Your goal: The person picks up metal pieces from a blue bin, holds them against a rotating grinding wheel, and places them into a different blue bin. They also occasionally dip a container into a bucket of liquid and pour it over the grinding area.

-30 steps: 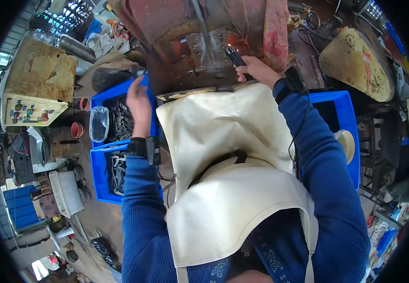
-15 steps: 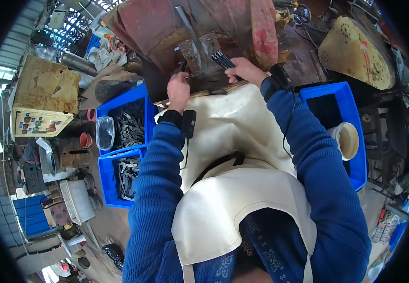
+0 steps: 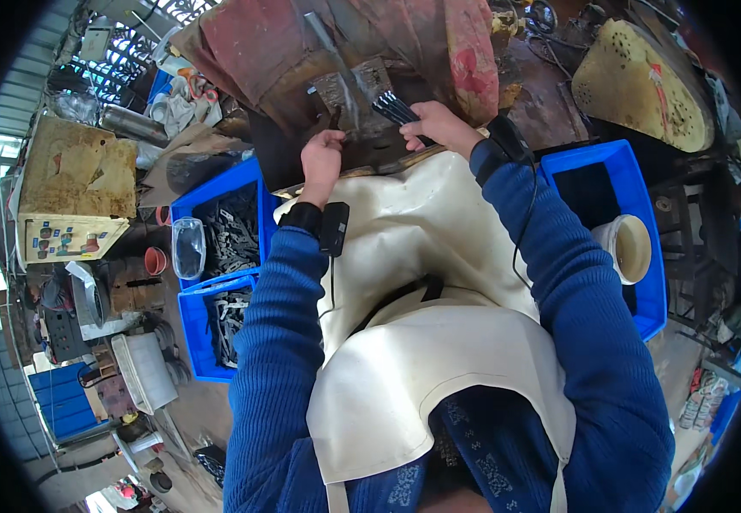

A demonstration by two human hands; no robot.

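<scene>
My right hand [image 3: 445, 128] is closed around a bundle of thin dark metal strips [image 3: 394, 107] with bright ends, which point up and to the left. My left hand [image 3: 321, 159] has its fingers curled together by the dark work area of the machine [image 3: 374, 79]. Whatever those fingers pinch is too small and dark to name. A grey metal bar [image 3: 329, 40] slants down into the work area between the hands. The cream apron [image 3: 413, 201] on my lap reaches up to the machine's front edge.
Two blue bins on the left, one behind [image 3: 261, 201] the other [image 3: 192, 338], hold many dark metal pieces. A clear tub [image 3: 189, 248] rests at the rear bin. On the right, a blue bin [image 3: 654, 256] contains a cream bucket [image 3: 631, 248]. Reddish cloth [image 3: 259, 56] drapes over the machine.
The strips in my right hand have shifted slightly left and are fanned a little more. My left hand stays by the work area, its fingers more tightly curled. The whole view has turned slightly.
</scene>
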